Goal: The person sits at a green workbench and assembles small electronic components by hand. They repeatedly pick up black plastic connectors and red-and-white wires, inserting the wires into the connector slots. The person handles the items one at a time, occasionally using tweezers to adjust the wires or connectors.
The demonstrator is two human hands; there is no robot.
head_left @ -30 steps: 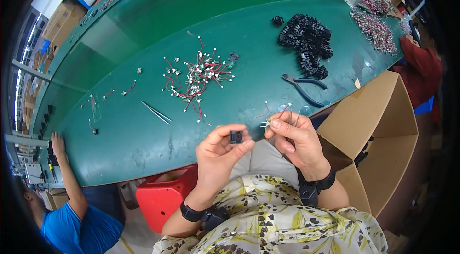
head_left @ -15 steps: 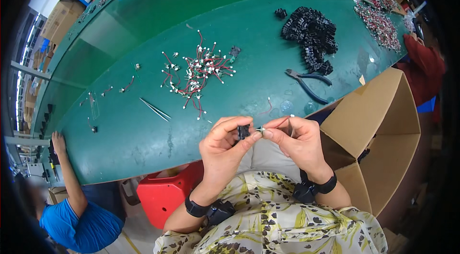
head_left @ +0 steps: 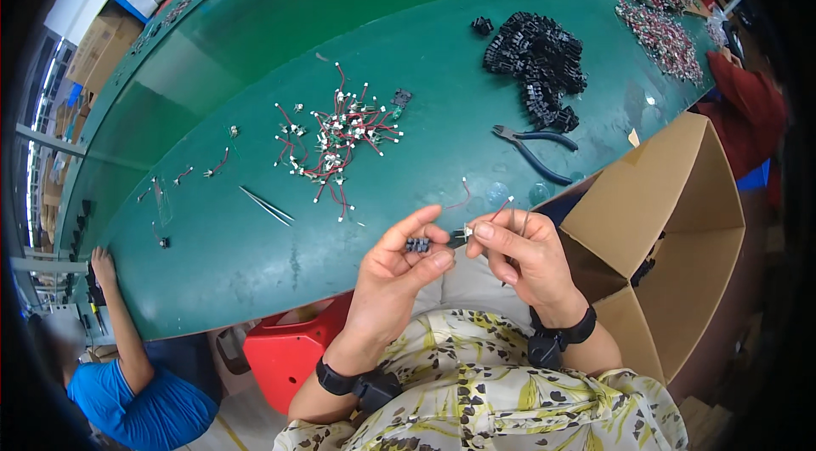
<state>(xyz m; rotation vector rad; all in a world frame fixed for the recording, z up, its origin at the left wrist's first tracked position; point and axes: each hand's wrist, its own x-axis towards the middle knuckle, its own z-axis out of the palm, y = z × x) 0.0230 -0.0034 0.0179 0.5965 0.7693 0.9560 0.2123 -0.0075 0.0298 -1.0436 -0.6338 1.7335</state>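
My left hand (head_left: 399, 264) has its thumb and index finger spread, while small black plastic blocks (head_left: 416, 244) rest against its curled fingers. Between thumb and fingertips, my right hand (head_left: 527, 260) pinches a small white connector (head_left: 467, 232) with a short red wire. A black plastic piece (head_left: 458, 237) sits at the connector's left end, close to my left fingertips; whether they touch it I cannot tell. Thin metal prongs (head_left: 512, 220), perhaps tweezers, show among my right fingers. Beyond my hands, white connectors with red wires (head_left: 340, 132) lie in a loose heap.
Black plastic blocks (head_left: 535, 60) are piled on the green table (head_left: 408, 43), near blue-handled cutters (head_left: 540, 153). Tweezers (head_left: 266, 206) lie to the left. An open cardboard box (head_left: 646, 204) stands at right, a red stool (head_left: 297, 349) below the table. Co-workers sit at both sides.
My left thumb and index finger have parted from the black piece, which now sits at the connector in my right hand. The view has shifted slightly.
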